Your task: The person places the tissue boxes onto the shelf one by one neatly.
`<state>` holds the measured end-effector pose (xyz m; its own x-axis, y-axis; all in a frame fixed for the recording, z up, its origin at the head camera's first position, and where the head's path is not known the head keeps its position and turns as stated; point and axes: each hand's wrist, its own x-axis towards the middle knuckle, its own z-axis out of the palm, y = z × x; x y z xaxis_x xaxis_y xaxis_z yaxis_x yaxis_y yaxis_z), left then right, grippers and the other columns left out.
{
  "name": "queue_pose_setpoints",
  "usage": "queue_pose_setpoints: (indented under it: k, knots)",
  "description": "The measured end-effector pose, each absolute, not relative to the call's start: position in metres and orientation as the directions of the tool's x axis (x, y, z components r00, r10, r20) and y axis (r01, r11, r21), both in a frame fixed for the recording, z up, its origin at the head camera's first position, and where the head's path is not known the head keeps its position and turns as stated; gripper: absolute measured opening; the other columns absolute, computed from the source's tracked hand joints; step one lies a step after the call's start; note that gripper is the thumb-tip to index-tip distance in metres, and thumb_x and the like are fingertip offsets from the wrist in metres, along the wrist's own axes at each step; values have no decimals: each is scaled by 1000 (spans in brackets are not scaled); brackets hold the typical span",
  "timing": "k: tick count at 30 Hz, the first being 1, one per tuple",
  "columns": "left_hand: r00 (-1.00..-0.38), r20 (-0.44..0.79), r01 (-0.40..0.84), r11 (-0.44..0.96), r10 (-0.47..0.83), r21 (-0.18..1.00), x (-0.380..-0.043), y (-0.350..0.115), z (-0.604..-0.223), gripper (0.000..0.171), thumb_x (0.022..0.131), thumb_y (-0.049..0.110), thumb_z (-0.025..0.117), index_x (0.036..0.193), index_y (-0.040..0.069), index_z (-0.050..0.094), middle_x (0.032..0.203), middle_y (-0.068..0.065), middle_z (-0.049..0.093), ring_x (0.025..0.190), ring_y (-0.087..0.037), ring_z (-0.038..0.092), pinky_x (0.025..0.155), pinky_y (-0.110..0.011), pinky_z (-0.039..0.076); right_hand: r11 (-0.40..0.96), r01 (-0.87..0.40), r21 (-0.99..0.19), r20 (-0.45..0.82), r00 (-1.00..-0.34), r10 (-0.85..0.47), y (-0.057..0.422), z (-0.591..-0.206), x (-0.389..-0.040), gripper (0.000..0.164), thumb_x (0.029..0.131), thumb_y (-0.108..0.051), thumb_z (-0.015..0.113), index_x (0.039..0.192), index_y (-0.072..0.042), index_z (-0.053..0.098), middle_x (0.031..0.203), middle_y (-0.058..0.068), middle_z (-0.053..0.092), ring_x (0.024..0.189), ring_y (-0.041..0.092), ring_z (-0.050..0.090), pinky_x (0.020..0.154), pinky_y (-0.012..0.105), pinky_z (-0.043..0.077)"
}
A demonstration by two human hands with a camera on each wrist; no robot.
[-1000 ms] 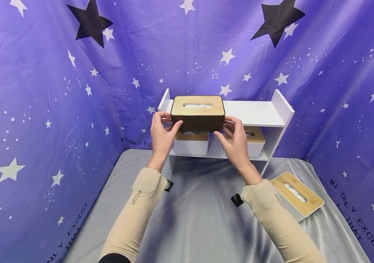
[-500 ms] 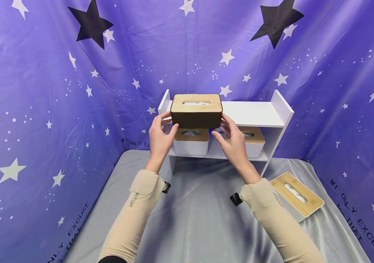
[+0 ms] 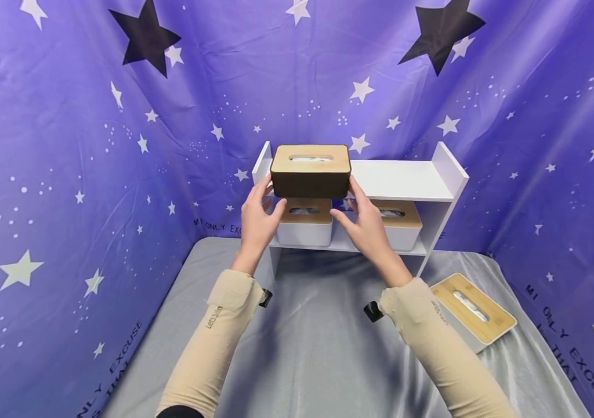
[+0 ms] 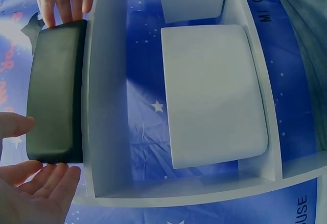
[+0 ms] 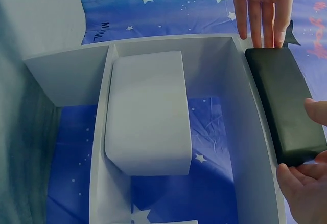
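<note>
A black tissue box (image 3: 311,184) with a pale wooden lid sits on the upper left of a white shelf unit (image 3: 398,180). My left hand (image 3: 257,222) is at its left end, straight fingers against the side and thumb spread toward the front. At the opposite end, my right hand (image 3: 367,229) touches the side with extended fingertips, its thumb held away from the box. The left wrist view shows the black front face (image 4: 56,91) between both hands, close along the shelf's edge. In the right wrist view the same box (image 5: 286,104) lies between the hands.
Below, two white tissue boxes with wooden lids stand on the lower shelf, one left (image 3: 304,232) and one right (image 3: 404,237). Another white tissue box (image 3: 477,307) lies on the grey cloth (image 3: 307,348) at right. Purple star-printed curtains (image 3: 198,87) surround the shelf.
The black tissue box has moved back and slightly left on the upper shelf. Both hands moved with it, and their thumbs have come away from its front face.
</note>
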<state>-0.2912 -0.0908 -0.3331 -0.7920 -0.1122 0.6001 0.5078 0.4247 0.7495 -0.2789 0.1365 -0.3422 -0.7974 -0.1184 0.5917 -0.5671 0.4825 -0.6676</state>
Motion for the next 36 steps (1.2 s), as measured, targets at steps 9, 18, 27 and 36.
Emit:
queue_pose_setpoints:
  k: [9,18,27,36]
  knots:
    - [-827,557,461,472,-80,752,-293,-88,-332,68,88,9,70,150,4,43,149,-17,51,135,-29,54,105,-40,54,539,-502,-677,504,-849,-157,135,-337,-280,88,95,-19,69,160,-5,13,165,18,20,129,42,56,109,48,48]
    - [-864,503,384,604,-32,698,-293,-86,-329,80,88,22,71,156,4,31,159,-18,38,137,-35,50,114,-47,45,529,-482,-699,463,-868,-179,132,-335,-283,93,94,-16,70,160,-4,7,167,18,14,131,41,54,109,45,49]
    - [-896,442,398,493,31,774,-293,-81,-332,89,92,22,70,159,1,15,167,-16,15,153,-27,23,111,-42,48,475,-499,-725,479,-860,-174,129,-337,-284,93,93,-13,70,160,-5,6,168,14,10,149,34,31,114,44,44]
    - [-893,446,405,546,62,733,-279,-71,-347,91,92,28,70,159,3,15,169,-15,4,156,-31,12,126,-50,24,499,-536,-681,538,-829,-155,130,-346,-280,89,93,-13,69,160,-4,11,165,21,20,142,39,41,114,53,42]
